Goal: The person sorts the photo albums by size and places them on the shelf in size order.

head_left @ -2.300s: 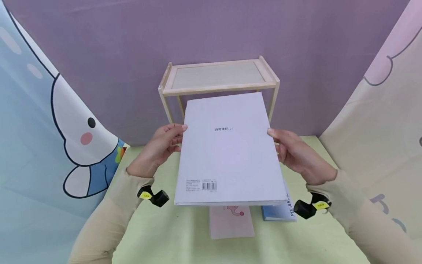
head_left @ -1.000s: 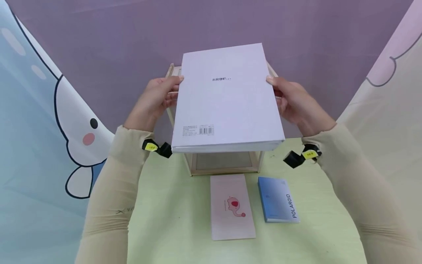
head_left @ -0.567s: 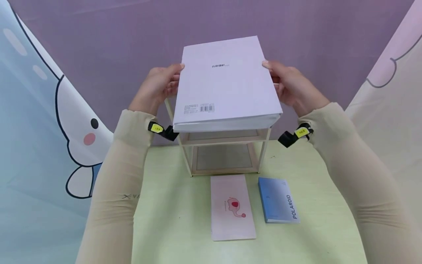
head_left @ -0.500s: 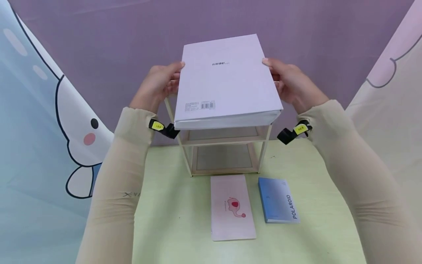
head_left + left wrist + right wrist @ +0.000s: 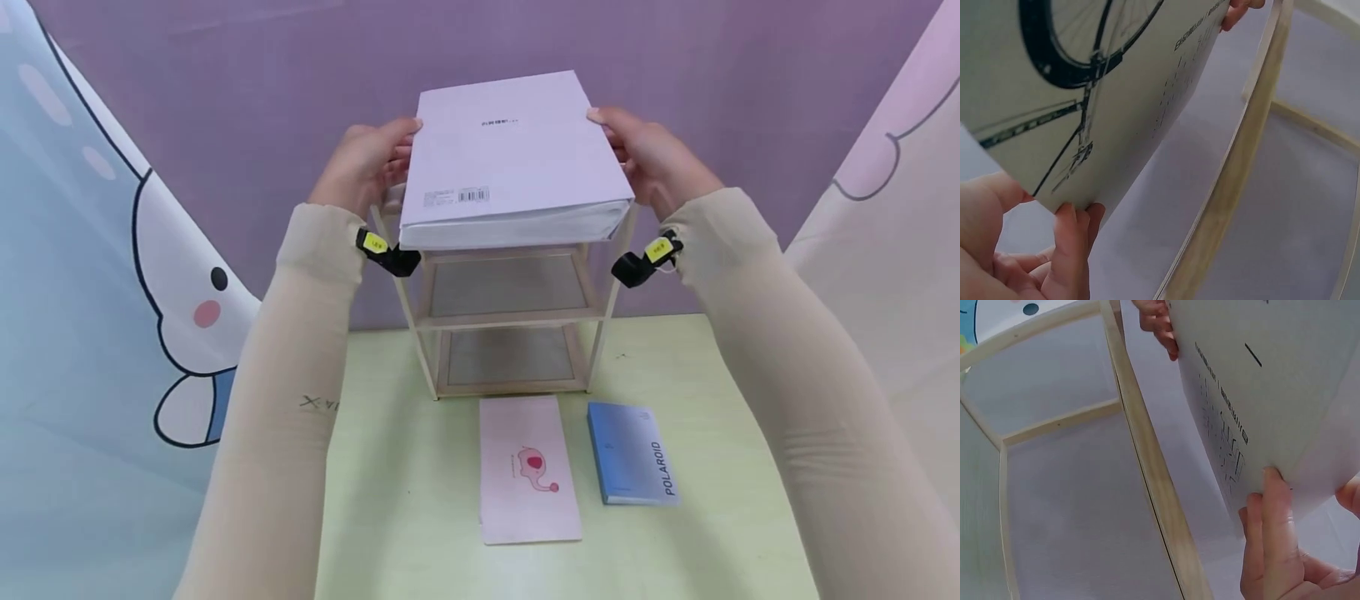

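Blue curtain (image 5: pixel 82 358): hangs from eight to ten o'clock in the head view, with a cartoon animal printed on it.
Left hand (image 5: pixel 367 162): grips the nine o'clock edge of the white book (image 5: pixel 517 158), thumb at the upper face, fingers underneath.
Rack (image 5: pixel 510 320): stands on the green table (image 5: pixel 405 533) at six o'clock from the book, which hides most of its top; two lower shelves (image 5: pixel 510 283) show.
White book: held up between both hands, barcode (image 5: pixel 473 194) side up, a bicycle-like print (image 5: pixel 1091 69) facing down. It has risen toward twelve o'clock and tipped flatter, so its thick near edge and the lower shelves now show plainly. That seems to bring it to the height of the rack's top or above; the wrist views show a gap between it and a wooden rail (image 5: pixel 1159 487), so it looks carried rather than resting.
Pink booklet (image 5: pixel 525 475): lies flat, unmoved, at six o'clock from the rack, just beside its bottom edge.
Blue book (image 5: pixel 630 454): lies unmoved at three o'clock from the booklet, apart from it.
Right hand (image 5: pixel 648 154): grips the white book's three o'clock edge, thumb above, fingers below.
Pale curtain (image 5: pixel 900 275): hangs from two to four o'clock.
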A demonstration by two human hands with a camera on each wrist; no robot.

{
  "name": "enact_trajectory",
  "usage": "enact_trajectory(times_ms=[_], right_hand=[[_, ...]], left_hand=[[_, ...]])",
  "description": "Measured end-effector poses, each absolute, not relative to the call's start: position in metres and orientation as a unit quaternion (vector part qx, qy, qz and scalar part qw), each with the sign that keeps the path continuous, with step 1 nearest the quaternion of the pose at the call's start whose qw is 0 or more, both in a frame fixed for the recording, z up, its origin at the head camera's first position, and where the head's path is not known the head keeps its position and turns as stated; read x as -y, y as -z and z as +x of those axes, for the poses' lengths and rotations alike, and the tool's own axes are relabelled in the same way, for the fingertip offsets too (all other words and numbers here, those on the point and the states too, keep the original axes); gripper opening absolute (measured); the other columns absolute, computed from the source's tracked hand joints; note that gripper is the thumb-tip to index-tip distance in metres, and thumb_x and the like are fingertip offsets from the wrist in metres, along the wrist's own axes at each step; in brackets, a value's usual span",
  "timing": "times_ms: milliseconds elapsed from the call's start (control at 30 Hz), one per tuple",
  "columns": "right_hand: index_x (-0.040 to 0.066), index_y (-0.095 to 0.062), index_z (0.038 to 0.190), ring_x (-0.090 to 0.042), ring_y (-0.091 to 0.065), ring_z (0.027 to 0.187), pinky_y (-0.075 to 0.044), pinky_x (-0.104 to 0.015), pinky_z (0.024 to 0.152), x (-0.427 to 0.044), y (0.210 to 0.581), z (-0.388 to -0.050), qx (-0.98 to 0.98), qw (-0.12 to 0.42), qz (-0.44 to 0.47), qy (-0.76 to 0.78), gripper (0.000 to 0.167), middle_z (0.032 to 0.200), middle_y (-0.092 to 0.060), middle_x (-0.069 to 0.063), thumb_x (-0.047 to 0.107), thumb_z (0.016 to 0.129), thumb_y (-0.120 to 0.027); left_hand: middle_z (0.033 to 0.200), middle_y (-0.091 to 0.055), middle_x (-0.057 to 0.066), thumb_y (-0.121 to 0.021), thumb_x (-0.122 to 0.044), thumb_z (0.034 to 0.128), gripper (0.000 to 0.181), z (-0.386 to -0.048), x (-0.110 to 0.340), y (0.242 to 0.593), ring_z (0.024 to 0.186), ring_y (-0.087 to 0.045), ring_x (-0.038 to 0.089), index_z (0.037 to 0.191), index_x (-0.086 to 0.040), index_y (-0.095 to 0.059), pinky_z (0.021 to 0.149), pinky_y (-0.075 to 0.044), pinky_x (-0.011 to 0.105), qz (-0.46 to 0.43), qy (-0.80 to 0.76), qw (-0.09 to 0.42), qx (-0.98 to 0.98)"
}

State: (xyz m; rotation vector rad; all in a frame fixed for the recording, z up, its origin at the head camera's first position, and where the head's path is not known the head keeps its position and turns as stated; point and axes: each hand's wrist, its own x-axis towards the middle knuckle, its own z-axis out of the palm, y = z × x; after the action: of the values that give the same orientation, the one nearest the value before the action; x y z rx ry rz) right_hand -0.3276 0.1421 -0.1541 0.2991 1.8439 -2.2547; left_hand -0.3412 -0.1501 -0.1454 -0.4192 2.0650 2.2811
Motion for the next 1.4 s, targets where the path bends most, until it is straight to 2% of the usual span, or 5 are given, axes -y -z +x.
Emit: enact_trajectory(times_ms=[300,533,767,1033,1400], right_hand=[[0.012,-0.060,0.099,-0.015,-0.060,0.070,-0.051,-0.030,0.060,-0.142,0.149,-0.338,-0.664,0.126,0.102,0.730,0.041,0.084,-0.063,0.000,0.045,0.078,-0.073],[0.013,-0.062,0.090,-0.018,-0.062,0.066,-0.043,-0.037,0.068,-0.142,0.146,-0.349,-0.652,0.186,0.105,0.727,0.037,0.075,-0.067,-0.003,0.049,0.083,-0.066],[0.009,-0.067,0.077,-0.021,-0.063,0.064,-0.043,-0.037,0.069,-0.147,0.141,-0.360,-0.619,0.241,0.110,0.739,0.036,0.073,-0.069,-0.007,0.044,0.086,-0.064],[0.006,-0.063,0.080,-0.019,-0.061,0.068,-0.050,-0.031,0.065,-0.149,0.138,-0.372,-0.621,0.232,0.098,0.743,0.027,0.075,-0.065,-0.006,0.031,0.089,-0.065],[0.001,-0.066,0.072,-0.021,-0.062,0.061,-0.053,-0.031,0.058,-0.149,0.142,-0.379,-0.593,0.258,0.095,0.757,0.034,0.069,-0.066,-0.010,0.024,0.094,-0.055]], left_hand=[[0.086,-0.062,0.006,-0.072,-0.015,0.0829,0.021,-0.354,0.148,0.141,0.057,-0.058,0.014,0.097,-0.004,-0.061,0.052,-0.051,0.019,-0.148,-0.738,0.012,-0.658],[0.088,-0.060,0.007,-0.072,-0.011,0.0824,0.021,-0.362,0.148,0.139,0.058,-0.060,0.015,0.097,-0.005,-0.058,0.054,-0.053,0.022,-0.163,-0.743,0.013,-0.649],[0.092,-0.061,0.006,-0.071,-0.011,0.0832,0.020,-0.368,0.150,0.138,0.062,-0.061,0.015,0.099,-0.006,-0.059,0.054,-0.053,0.022,-0.166,-0.732,0.029,-0.660],[0.100,-0.060,0.006,-0.071,-0.010,0.0831,0.022,-0.373,0.153,0.135,0.067,-0.061,0.015,0.103,-0.006,-0.061,0.059,-0.054,0.024,-0.160,-0.719,0.043,-0.675],[0.094,-0.060,0.006,-0.071,-0.007,0.0824,0.023,-0.383,0.152,0.137,0.059,-0.058,0.014,0.102,-0.006,-0.059,0.053,-0.052,0.022,-0.182,-0.717,0.036,-0.672]])
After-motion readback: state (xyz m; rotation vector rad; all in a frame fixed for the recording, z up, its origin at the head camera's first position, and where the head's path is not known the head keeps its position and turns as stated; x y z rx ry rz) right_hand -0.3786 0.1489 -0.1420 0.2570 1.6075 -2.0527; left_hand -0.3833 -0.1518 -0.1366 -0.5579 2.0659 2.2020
